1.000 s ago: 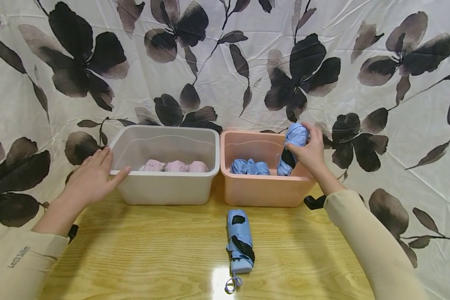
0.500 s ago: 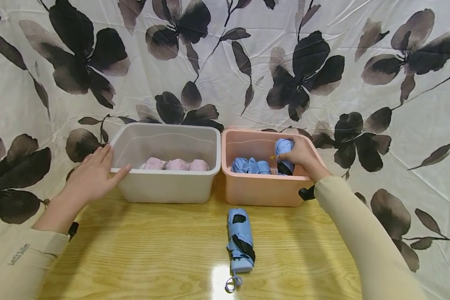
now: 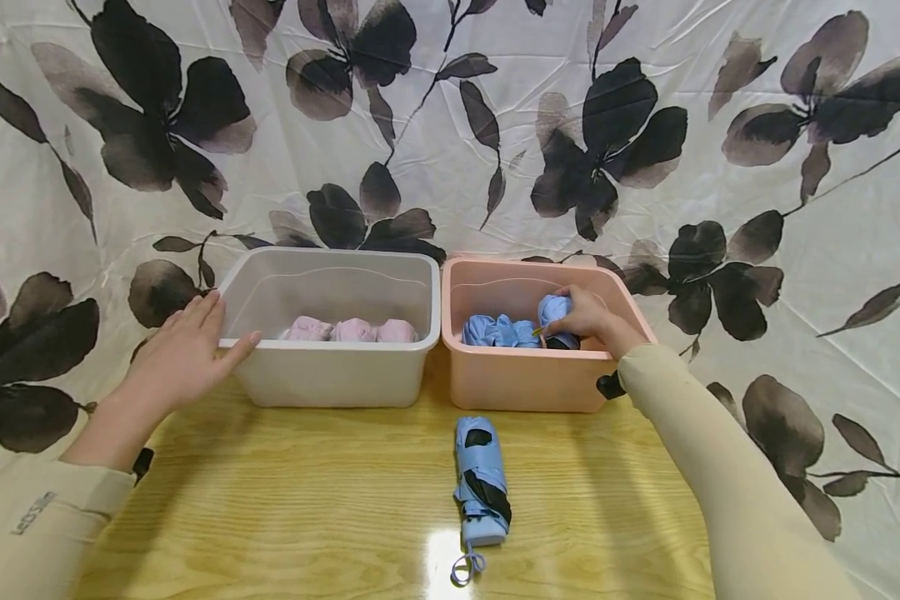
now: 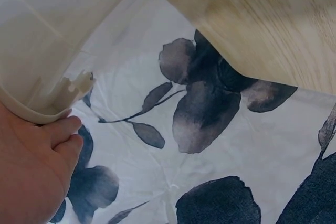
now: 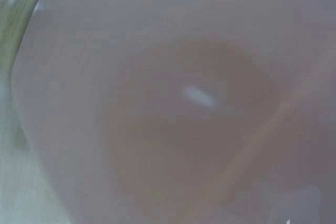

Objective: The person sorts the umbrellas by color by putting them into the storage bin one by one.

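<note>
My right hand (image 3: 588, 321) reaches down into the pink bin (image 3: 528, 382) and grips a folded blue umbrella (image 3: 552, 308) with a black band, held upright by its upper part; its lower end is behind the bin's front wall. Left of it in the bin lie blue folded umbrellas (image 3: 498, 332). At the grey bin (image 3: 330, 377) my left hand (image 3: 178, 352) rests on the left rim, fingers straight and thumb spread over the front corner. The left wrist view has that hand (image 4: 34, 169) against the bin's edge. Only the blurred pink bin wall (image 5: 184, 140) fills the right wrist view.
Inside the grey bin sit three pink bundles (image 3: 354, 331). Another folded blue umbrella (image 3: 482, 479) with a looped wrist cord lies on the wooden table (image 3: 307, 492) in front of the pink bin. A floral cloth (image 3: 480, 150) hangs behind both bins.
My right hand has lowered the blue umbrella deeper into the pink bin and shifted it left toward the other umbrellas. The left hand stays on the grey bin's rim.
</note>
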`<state>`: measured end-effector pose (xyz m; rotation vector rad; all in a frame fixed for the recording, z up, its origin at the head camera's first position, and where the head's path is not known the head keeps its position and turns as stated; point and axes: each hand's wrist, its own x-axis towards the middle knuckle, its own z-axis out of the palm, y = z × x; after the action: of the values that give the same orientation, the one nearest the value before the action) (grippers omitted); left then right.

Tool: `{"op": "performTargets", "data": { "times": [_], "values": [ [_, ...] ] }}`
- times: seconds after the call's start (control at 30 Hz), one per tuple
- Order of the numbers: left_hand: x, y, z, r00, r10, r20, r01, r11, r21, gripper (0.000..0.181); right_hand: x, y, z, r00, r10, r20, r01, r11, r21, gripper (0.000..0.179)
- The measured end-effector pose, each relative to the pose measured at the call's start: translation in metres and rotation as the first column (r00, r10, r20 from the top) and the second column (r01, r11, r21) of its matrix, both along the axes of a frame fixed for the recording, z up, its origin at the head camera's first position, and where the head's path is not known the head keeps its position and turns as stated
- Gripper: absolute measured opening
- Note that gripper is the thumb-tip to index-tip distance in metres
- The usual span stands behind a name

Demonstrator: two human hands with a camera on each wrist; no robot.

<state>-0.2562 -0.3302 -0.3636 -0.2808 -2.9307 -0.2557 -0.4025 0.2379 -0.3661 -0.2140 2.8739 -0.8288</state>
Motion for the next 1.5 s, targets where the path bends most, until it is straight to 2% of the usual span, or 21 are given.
{"op": "performTargets", "data": {
  "times": [0.3,0.43,0.53,0.7,0.87,1.0,1.1,1.17,1.3,1.5],
  "values": [
    [0.001,0.002,0.0,1.0,-0.002,-0.023,0.002,1.0,0.001,0.092,0.003,0.002,-0.002,0.991,0.111,0.073,-0.118,0.988,0.098,0.088],
    [0.001,0.002,0.0,1.0,0.001,-0.025,-0.001,1.0,0.001,0.092,0.002,0.002,-0.001,0.975,0.181,0.133,-0.197,0.973,0.123,0.095],
    [0.001,0.001,-0.001,1.0,0.004,-0.022,-0.004,1.0,-0.005,0.092,0.001,0.001,-0.001,0.96,0.209,0.189,-0.229,0.969,0.093,0.096],
    [0.0,0.001,-0.001,1.0,0.003,-0.017,-0.004,1.0,-0.009,0.093,0.001,0.002,-0.003,0.936,0.184,0.301,-0.195,0.981,0.007,0.093],
    [0.0,0.001,-0.001,1.0,0.01,0.007,-0.009,1.0,-0.004,0.096,0.005,0.003,-0.001,0.889,0.151,0.433,-0.117,0.988,-0.105,0.094],
    [0.0,0.0,-0.002,1.0,0.007,0.006,-0.007,1.0,0.002,0.095,0.005,0.005,0.0,0.858,0.166,0.487,-0.124,0.985,-0.118,0.092],
    [-0.001,0.001,-0.001,1.0,0.005,-0.002,-0.005,1.0,0.0,0.095,0.006,0.004,0.003,0.85,0.166,0.5,-0.127,0.986,-0.111,0.089],
    [-0.001,0.001,0.0,1.0,0.004,-0.005,-0.004,1.0,-0.003,0.094,0.007,0.003,0.005,0.853,0.16,0.496,-0.109,0.985,-0.13,0.089],
    [-0.001,0.002,0.0,1.0,0.001,-0.005,-0.001,1.0,-0.002,0.094,0.012,0.002,0.009,0.884,0.164,0.439,-0.123,0.985,-0.12,0.09],
    [0.0,0.002,0.0,1.0,0.002,0.006,-0.002,1.0,0.002,0.095,0.028,-0.001,0.023,0.944,0.19,0.27,-0.178,0.982,-0.069,0.088]
  ]
}}
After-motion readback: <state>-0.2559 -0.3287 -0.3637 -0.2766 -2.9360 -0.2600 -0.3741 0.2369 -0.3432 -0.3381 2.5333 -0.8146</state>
